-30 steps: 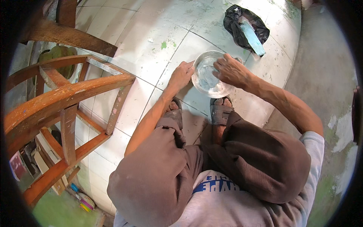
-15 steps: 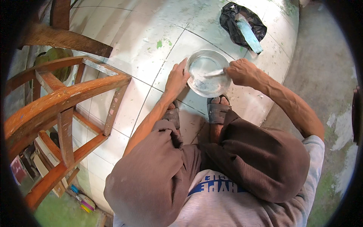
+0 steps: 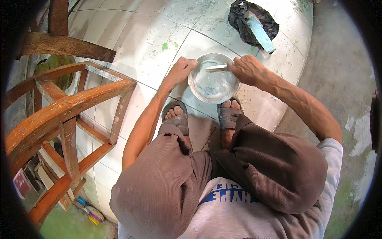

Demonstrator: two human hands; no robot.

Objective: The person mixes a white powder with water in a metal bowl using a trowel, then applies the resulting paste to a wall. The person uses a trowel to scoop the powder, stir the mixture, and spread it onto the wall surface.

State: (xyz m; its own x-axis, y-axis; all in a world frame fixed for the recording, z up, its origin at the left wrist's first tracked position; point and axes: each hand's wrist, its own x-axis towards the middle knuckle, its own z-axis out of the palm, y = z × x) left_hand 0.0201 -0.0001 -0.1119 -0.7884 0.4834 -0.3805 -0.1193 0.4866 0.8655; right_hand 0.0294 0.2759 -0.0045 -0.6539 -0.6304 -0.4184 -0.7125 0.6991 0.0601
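A round metal bowl (image 3: 193, 85) with a whitish smear of wet-looking material inside hangs or rests just beyond my feet. My left hand (image 3: 181, 71) is closed on its left rim, thumb over the edge. In my right hand (image 3: 247, 70), closed at the bowl's right side, is a pale, narrow stirring tool (image 3: 217, 68). The tool's end reaches over the bowl's interior; its exact kind is unclear, as my fist covers the rest.
A wooden frame with curved rails (image 3: 71, 101) stands at the left. Beyond the bowl at the far right, a black plastic bag (image 3: 238, 24) holds a light blue strip (image 3: 260, 34). Tiled floor (image 3: 159, 24) with flakes and green specks lies ahead, beside a grey concrete strip (image 3: 330, 71).
The bowl has shifted slightly left and is turned a little. My left hand now sits higher on its rim, and the tool has swung to the bowl's far side.
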